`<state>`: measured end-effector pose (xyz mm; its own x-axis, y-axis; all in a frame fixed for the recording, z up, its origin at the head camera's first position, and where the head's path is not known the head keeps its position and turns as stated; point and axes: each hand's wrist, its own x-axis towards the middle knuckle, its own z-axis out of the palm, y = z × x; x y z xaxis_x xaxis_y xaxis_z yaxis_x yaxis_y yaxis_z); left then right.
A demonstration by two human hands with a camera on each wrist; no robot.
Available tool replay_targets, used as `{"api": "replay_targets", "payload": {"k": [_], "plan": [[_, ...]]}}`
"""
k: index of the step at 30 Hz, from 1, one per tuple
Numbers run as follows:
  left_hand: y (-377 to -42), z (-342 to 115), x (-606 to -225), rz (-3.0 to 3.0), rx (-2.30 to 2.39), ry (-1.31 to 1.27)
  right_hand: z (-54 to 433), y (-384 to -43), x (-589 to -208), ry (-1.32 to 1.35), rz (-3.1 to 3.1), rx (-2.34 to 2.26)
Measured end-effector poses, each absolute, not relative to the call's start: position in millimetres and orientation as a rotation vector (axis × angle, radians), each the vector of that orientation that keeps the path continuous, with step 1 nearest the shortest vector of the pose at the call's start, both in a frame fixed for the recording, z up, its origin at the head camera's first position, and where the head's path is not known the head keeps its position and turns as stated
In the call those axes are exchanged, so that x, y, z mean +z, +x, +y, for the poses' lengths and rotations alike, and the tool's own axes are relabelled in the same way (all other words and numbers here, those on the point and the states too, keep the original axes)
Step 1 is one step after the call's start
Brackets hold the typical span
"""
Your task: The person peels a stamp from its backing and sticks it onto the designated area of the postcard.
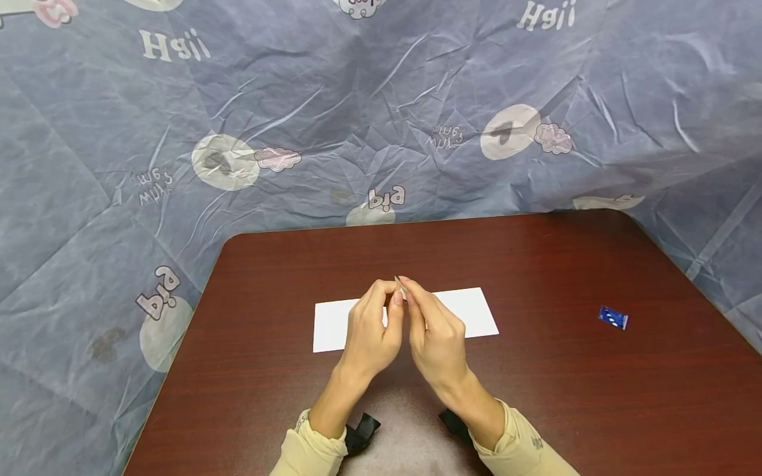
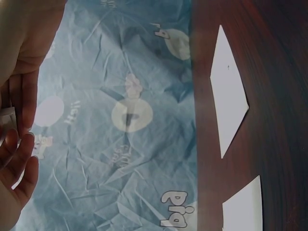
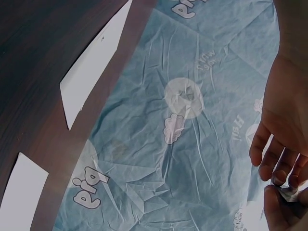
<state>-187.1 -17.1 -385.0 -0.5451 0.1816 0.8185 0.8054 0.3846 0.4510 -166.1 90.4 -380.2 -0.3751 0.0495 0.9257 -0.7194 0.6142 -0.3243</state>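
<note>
Both hands meet in the middle of the head view, raised over the table. Between their fingertips is a small whitish, silvery piece (image 1: 403, 289); its exact kind I cannot tell. My left hand (image 1: 372, 325) pinches it with thumb and fingers, and my right hand (image 1: 438, 334) pinches it from the other side. In the right wrist view the silvery piece (image 3: 288, 194) shows a bent, shiny surface, partly covered by fingers. Beyond the hands lie two white paper pieces, a left sheet (image 1: 329, 325) and a right sheet (image 1: 470, 311), each partly hidden behind a hand.
A small blue packet (image 1: 613, 317) lies on the right part of the dark red-brown table (image 1: 559, 390). Black straps (image 1: 362, 433) hang at the wrists by the light yellow sleeves. Behind the table's far edge hangs a wrinkled blue-grey printed cloth (image 1: 333, 119).
</note>
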Motion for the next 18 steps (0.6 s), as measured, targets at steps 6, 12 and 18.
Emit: {"api": "replay_targets", "payload": {"k": [6,12,18], "plan": [[-187.6,-17.5,-385.6,-1.952,-1.184,-0.847,91.0,-166.8,-379.4,0.545,-1.783,0.944],[-187.5,-18.2,-385.1,-1.958,-1.203,-0.844,91.7,-167.6,-379.4,0.546,-1.784,0.956],[-187.0,-18.6,-385.0,-1.964,-1.222,-0.848,92.0,-167.2,-379.7,0.544,-1.787,0.974]]}}
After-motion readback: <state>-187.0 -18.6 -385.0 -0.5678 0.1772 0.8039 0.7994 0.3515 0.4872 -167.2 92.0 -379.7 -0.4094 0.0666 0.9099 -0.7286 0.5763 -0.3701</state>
